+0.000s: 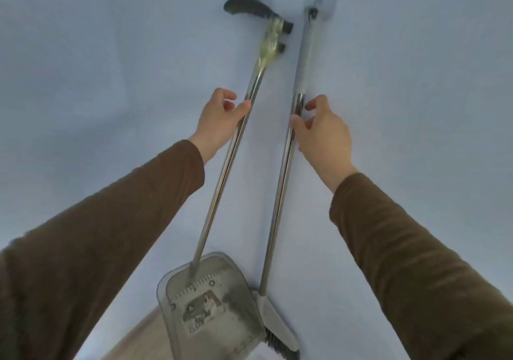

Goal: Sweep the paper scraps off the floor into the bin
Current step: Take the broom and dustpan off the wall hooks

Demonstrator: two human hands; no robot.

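A grey dustpan (211, 304) on a long metal pole (219, 187) hangs against the pale blue wall, its curved dark grip (244, 5) at the top. To its right hangs a broom, with a metal pole (277, 207) and a grey head with dark bristles (277, 329) at the bottom. My left hand (219, 122) is at the dustpan pole, thumb touching it and fingers curled but apart. My right hand (323, 132) cups the broom pole loosely, thumb on one side and fingers on the other. No paper scraps or bin are in view.
The wall (111, 54) fills most of the view. A mount with dark hooks (313, 12) holds the broom top. A strip of light wood floor (138, 340) shows at the bottom left. Brown sleeves cover both my arms.
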